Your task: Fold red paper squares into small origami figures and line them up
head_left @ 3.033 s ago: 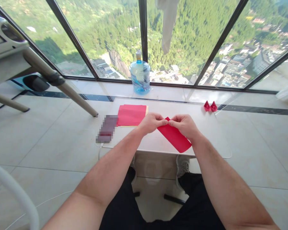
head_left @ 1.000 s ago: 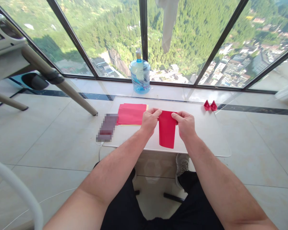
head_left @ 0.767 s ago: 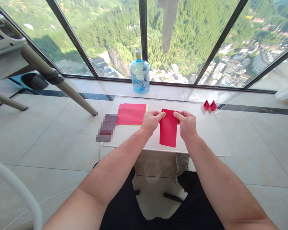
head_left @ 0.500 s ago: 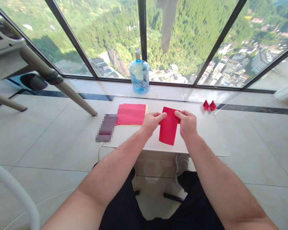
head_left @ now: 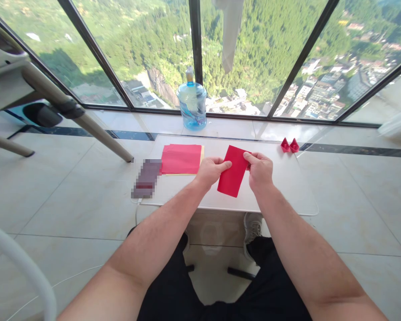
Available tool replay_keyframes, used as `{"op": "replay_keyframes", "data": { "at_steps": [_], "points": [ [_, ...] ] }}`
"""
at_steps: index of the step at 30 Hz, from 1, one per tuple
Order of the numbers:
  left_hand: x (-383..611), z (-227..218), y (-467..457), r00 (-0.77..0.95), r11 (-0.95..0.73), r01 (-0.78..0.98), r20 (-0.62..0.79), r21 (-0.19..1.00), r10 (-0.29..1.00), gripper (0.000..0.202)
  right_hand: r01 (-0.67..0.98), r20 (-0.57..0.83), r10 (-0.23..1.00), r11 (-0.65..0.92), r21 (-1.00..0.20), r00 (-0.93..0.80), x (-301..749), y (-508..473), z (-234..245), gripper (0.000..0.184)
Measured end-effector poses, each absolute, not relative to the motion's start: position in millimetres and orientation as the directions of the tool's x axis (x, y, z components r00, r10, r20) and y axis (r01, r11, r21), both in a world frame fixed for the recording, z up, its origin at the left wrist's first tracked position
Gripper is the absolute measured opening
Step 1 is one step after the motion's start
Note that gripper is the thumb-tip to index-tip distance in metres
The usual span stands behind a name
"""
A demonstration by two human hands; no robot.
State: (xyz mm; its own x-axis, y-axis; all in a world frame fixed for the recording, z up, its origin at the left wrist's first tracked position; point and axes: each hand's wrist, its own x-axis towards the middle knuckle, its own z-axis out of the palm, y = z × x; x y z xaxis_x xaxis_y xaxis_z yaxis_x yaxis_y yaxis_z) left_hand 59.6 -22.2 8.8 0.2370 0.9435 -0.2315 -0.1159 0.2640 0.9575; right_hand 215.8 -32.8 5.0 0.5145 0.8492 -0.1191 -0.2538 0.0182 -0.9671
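Observation:
A red sheet of paper (head_left: 233, 173), narrow and apparently folded, is held up over the low white table (head_left: 284, 187). My left hand (head_left: 212, 171) pinches its left edge, thumb on top. At its upper right corner my right hand (head_left: 260, 169) grips it between thumb and fingers; the fingers underneath are hidden. To the left of my left hand lies a stack of red paper (head_left: 181, 159), with a yellowish sheet showing at its edge. Two small folded red paper shapes (head_left: 289, 145) stand side by side at the table's far right corner.
A pixelated dark flat object (head_left: 147, 178) lies at the table's left end, by a white cable (head_left: 137, 209). Behind the table a blue water jug (head_left: 192, 107) stands against the window. A metal frame's leg (head_left: 103, 136) reaches the floor on the left.
The red paper has tilted, its lower end swinging left and slightly up. My left thumb sits a little lower on it. Both hands still hold it.

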Motion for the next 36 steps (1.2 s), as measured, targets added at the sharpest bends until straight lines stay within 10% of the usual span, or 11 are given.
{"op": "replay_keyframes", "data": {
  "at_steps": [36],
  "points": [
    [45,12,-12,0.32,0.154,0.316,-0.258,0.936,0.912,0.011,-0.19,-0.036,0.756,0.117,-0.975,0.653,241,-27,12,0.023]
  ]
}}
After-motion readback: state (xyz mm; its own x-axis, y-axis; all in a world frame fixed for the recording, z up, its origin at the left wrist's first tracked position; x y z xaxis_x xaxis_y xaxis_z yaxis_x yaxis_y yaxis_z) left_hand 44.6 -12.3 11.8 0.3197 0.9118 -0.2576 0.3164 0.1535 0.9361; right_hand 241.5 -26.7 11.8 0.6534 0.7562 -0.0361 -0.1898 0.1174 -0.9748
